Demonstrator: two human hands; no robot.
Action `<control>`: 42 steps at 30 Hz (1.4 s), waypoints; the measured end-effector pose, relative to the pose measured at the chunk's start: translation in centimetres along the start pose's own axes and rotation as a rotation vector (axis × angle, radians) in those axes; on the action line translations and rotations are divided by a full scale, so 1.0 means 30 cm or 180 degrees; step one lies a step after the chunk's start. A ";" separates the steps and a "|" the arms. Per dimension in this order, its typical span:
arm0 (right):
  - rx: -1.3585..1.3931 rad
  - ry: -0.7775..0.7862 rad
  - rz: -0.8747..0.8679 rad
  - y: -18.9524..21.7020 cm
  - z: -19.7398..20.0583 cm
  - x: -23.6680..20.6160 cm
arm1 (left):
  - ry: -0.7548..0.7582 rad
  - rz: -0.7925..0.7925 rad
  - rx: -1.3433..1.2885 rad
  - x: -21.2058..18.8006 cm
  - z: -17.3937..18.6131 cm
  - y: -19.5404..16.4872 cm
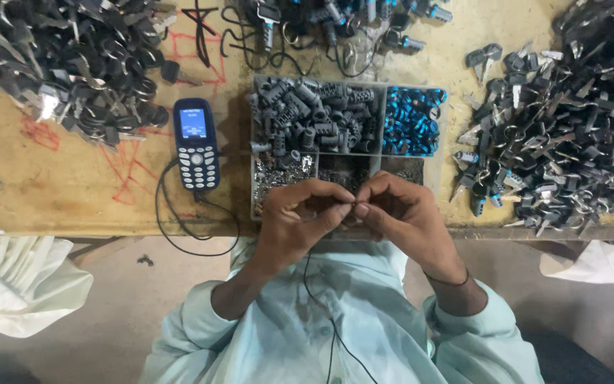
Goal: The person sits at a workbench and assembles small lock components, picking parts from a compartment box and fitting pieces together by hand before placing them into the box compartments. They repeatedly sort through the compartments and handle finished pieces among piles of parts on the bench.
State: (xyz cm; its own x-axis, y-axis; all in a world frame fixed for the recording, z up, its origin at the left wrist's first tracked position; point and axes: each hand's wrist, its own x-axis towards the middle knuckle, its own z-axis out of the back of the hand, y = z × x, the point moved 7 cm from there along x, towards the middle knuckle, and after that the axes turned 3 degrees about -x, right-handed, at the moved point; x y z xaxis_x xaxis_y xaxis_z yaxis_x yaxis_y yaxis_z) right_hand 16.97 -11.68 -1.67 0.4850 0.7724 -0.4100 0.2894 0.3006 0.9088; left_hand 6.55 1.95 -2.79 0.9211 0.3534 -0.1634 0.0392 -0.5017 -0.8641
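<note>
My left hand (300,217) and my right hand (401,213) meet fingertip to fingertip at the table's front edge, pinching a very small part (353,208) between them; the part is too small to identify. Just beyond my hands lies a clear compartment tray (443,153). Its large section holds grey cylindrical parts (318,117), a right section holds blue rings (412,121), and the front sections hold tiny metal bits (278,174).
A blue push-button phone (196,144) with a black cable (179,235) lies left of the tray. Heaps of black-headed keys lie at the right (570,135) and far left (72,64). More lock parts (349,28) lie at the back. Other people's white sleeves (15,284) flank me.
</note>
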 end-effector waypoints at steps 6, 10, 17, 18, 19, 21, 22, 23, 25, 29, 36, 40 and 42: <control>-0.1631 -0.0208 0.0675 0.106 -0.038 -0.022 | -0.0220 0.0193 0.0029 -0.045 -0.017 -0.072; -0.2877 -0.0476 0.1911 0.245 -0.114 -0.066 | -0.0350 -0.0421 0.1292 -0.075 -0.022 -0.173; -0.1295 -0.0327 0.0704 0.082 -0.038 -0.033 | 0.0378 0.0531 -0.0361 -0.067 -0.025 -0.028; -0.0953 -0.0250 0.0553 0.050 -0.033 -0.022 | 0.0344 0.0492 -0.0352 -0.068 -0.019 -0.017; -0.0610 -0.0177 0.0405 0.021 -0.031 -0.009 | 0.0314 0.0453 -0.0339 -0.070 -0.014 -0.010; -0.0331 -0.0098 0.0321 -0.003 -0.034 0.000 | 0.0272 0.0377 -0.0278 -0.067 -0.010 -0.001; -0.0392 -0.0096 0.0384 0.002 -0.038 0.003 | 0.0262 0.0343 -0.0230 -0.065 -0.008 0.001; -0.0454 -0.0094 0.0438 0.010 -0.043 0.002 | 0.0249 0.0316 -0.0189 -0.065 -0.007 0.002; -0.0985 -0.0261 0.0324 0.026 -0.042 -0.004 | 0.0178 0.0252 -0.0028 -0.063 -0.002 0.001; -0.2402 -0.0454 0.1268 0.135 -0.068 -0.037 | 0.0054 0.0083 0.0260 -0.066 0.003 -0.006; -0.0357 0.0101 0.0468 0.021 -0.042 0.009 | 0.0342 0.0471 -0.0433 -0.071 -0.021 0.010; 0.0132 0.0331 0.0337 -0.012 -0.032 0.010 | 0.0622 0.0777 -0.0767 -0.080 -0.024 0.000; -0.0043 0.0268 0.0272 -0.017 -0.022 0.002 | 0.0623 0.0587 -0.0400 -0.078 -0.019 -0.026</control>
State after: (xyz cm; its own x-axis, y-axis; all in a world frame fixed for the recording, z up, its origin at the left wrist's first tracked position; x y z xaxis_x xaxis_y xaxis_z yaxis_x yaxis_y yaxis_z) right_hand 16.32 -11.40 -2.10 0.4361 0.8397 -0.3235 0.2385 0.2387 0.9413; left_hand 4.57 1.07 -1.47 0.9739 0.0944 -0.2067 -0.0993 -0.6415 -0.7606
